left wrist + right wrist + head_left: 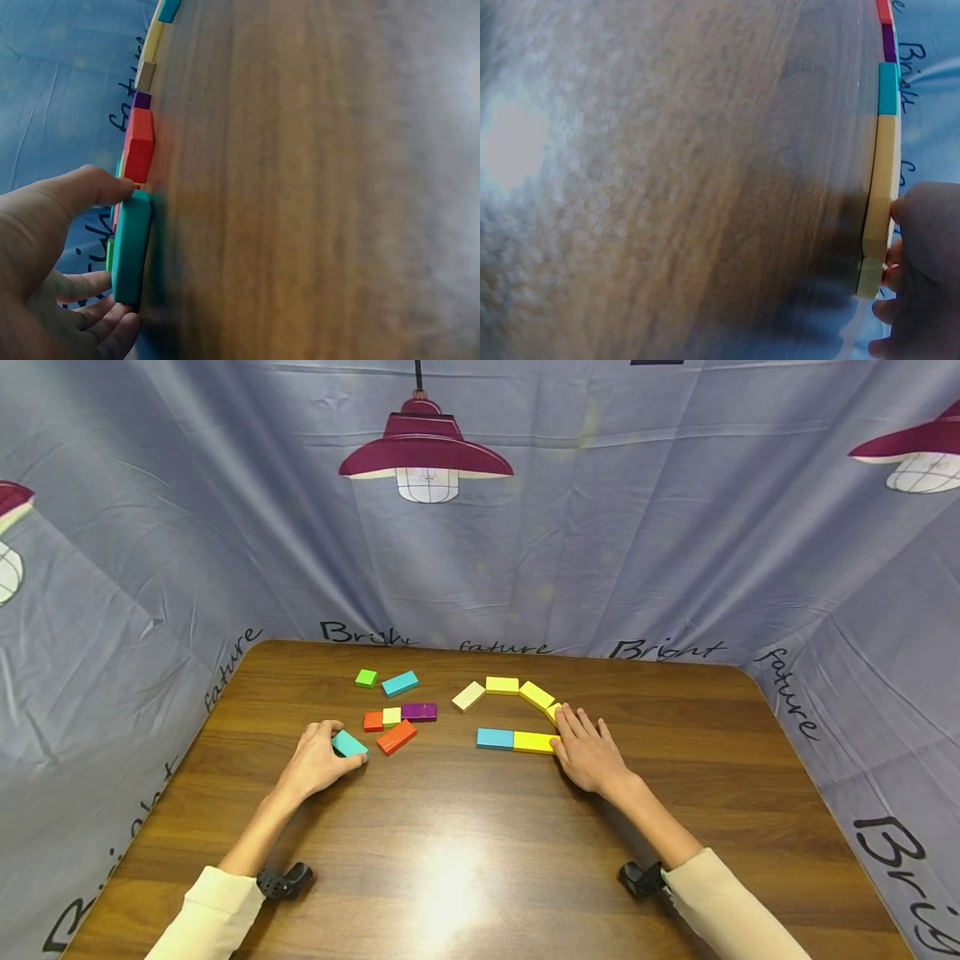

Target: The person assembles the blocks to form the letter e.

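My left hand [315, 760] holds a teal block [349, 744] at its two ends, thumb on the near end and fingers on the far one. The left wrist view shows that teal block [132, 247] lying low over the wood. My right hand [592, 752] lies over the right end of an arrangement of blocks, its fingers straight. Its thumb tip meets the end of a yellow block [534, 742], which sits end to end with a blue block [495, 739]. Under its fingertips, another yellow block [552, 713] is partly hidden.
A pale cream block [468, 697] and yellow blocks [502, 686] [537, 695] curve behind the blue-yellow row. Near my left hand lie red-orange [397, 737], red [373, 722], pale yellow [392, 717], purple [419, 712], blue [401, 683] and green [366, 678] blocks. Printed curtains border the wooden table [450, 827].
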`<state>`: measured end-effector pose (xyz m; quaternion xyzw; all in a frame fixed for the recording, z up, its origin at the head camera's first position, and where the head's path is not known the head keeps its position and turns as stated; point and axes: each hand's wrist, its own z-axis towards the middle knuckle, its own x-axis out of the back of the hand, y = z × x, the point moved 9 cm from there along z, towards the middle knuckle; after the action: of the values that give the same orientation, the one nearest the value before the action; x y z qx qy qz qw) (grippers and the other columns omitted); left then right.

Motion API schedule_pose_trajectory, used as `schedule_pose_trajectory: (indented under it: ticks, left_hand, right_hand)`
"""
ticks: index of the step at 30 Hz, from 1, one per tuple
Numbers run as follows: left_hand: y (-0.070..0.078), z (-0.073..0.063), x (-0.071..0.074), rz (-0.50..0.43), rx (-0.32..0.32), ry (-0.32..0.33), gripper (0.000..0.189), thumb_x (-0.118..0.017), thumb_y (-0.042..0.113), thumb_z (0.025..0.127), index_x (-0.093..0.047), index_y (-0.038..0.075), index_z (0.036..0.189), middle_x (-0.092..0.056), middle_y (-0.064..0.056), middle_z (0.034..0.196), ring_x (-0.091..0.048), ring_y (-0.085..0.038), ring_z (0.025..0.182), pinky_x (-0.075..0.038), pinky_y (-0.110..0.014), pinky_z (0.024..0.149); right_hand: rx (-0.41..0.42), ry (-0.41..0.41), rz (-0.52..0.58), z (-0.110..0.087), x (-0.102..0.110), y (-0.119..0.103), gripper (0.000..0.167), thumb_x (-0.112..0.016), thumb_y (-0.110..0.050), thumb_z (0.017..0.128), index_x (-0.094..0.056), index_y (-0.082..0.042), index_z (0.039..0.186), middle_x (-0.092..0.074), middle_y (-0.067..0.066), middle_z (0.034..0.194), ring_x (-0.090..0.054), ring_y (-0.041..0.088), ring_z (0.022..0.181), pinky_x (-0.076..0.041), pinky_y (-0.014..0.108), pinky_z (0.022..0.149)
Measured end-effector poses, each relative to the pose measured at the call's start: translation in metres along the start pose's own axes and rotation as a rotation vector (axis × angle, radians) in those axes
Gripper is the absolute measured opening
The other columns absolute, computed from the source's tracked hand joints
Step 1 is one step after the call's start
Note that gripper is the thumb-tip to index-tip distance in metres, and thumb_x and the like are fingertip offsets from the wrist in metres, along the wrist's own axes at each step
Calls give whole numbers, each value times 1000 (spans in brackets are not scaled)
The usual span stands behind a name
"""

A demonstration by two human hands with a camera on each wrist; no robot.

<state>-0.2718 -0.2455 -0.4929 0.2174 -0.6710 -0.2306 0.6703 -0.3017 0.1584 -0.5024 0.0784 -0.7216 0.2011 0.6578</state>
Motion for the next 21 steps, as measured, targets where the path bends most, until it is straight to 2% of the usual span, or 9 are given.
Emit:
schedule_pose_trajectory:
  ticks: [6,11,16,21]
  left_hand:
    - [-6,-6,0,12,58,-33,74,-78,28,81,-44,-12,133,-44,-34,123,-42,-46,112,-43,-56,88]
    - [-9,-8,3,7,51,-46,69,-77,25,81,-46,-14,130,-47,-32,119,-46,-43,107,-45,-55,87]
    - [-3,-5,10,-30,-13,-3,64,-78,20,79,-50,-14,126,-50,-29,118,-53,-40,104,-46,-52,86]
    - [24,6,9,-97,-130,9,64,-78,15,79,-50,-10,131,-50,-28,124,-58,-43,109,-47,-54,92]
  right_hand:
    - [-2,2,9,-1,-1,1,60,-38,-29,108,-23,5,155,-22,24,160,-21,44,145,-14,65,113]
    - [-2,6,9,0,0,1,60,-38,-29,108,-23,5,155,-22,24,160,-21,44,145,-14,65,113]
    - [11,21,6,0,2,-2,59,-39,-28,108,-25,6,154,-24,25,159,-23,45,144,-15,66,112]
    - [6,12,6,-1,1,-1,59,-38,-28,108,-23,6,155,-23,24,159,-22,45,145,-15,66,112]
